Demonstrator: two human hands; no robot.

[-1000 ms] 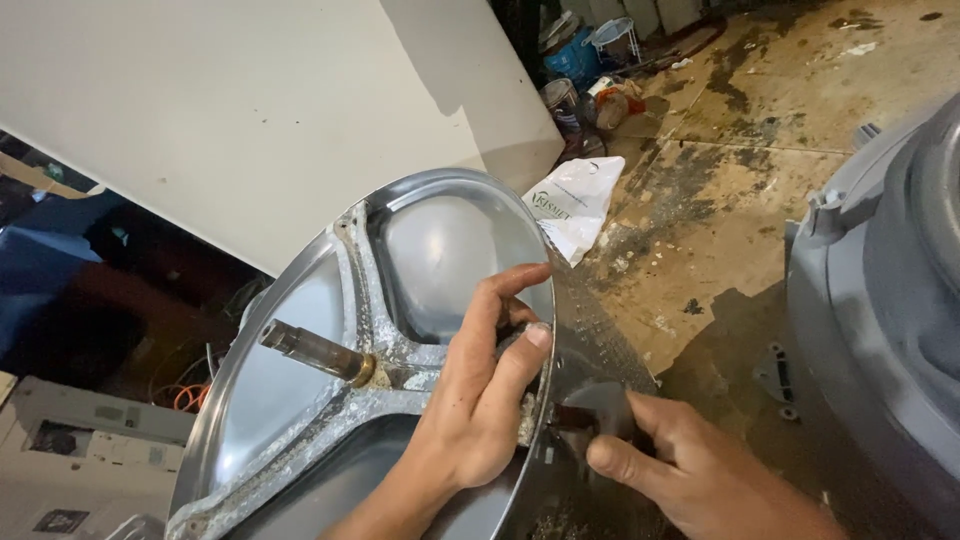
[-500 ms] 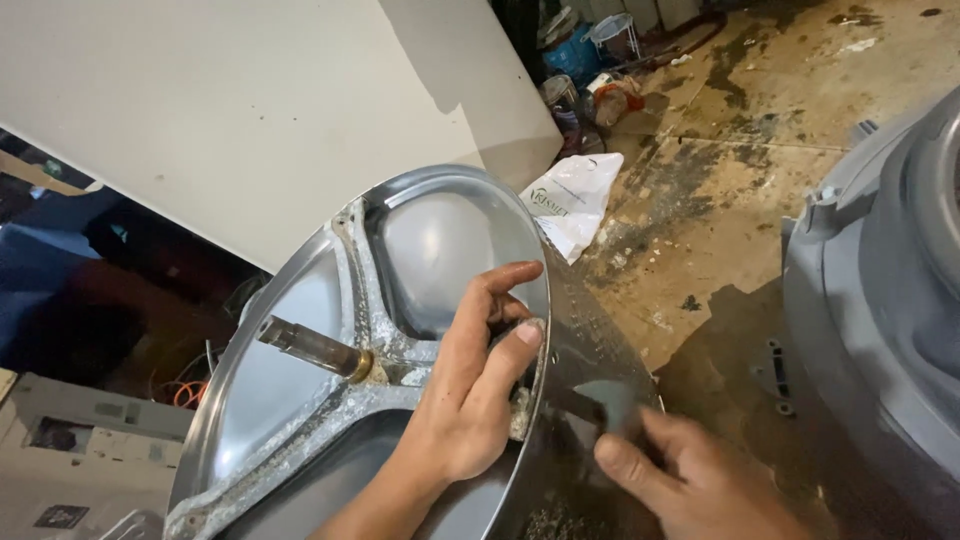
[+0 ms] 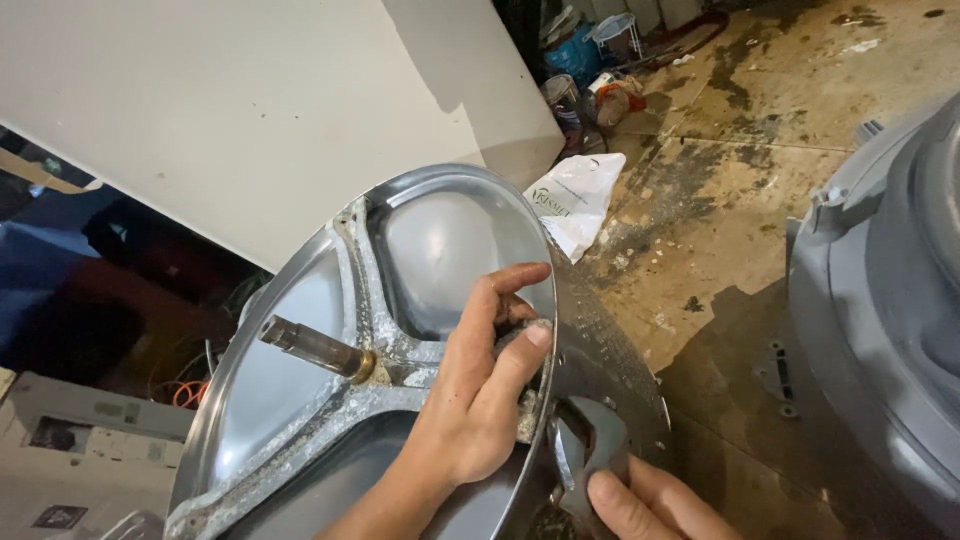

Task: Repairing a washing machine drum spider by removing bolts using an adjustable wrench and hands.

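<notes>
— What takes up most of the view?

— A white panel (image 3: 230, 110) leans across the top left, and a grey plastic tub (image 3: 890, 320) fills the right edge. Both stand on a stained concrete floor (image 3: 760, 150).

— And the piece being handled?

— A steel washer drum (image 3: 430, 240) stands tilted on the floor at bottom centre, its back end facing up. A corroded three-armed bracket (image 3: 365, 290) crosses that back, and a shaft (image 3: 315, 347) sticks out from its middle toward the left.

— Where are the hands?

— The left hand (image 3: 475, 400) lies on the drum's rear rim, fingers curled over the edge, thumb pressed against the bracket arm where it meets the rim. The right hand (image 3: 640, 505) shows only partly at the bottom edge; its fingers are closed around a grey spanner (image 3: 590, 450), whose head sits at the rim just beside the left thumb.

— Anything smaller?

— A white plastic bag (image 3: 575, 200) lies on the floor beyond the drum, and some buckets (image 3: 580, 50) cluster near the top edge.
</notes>
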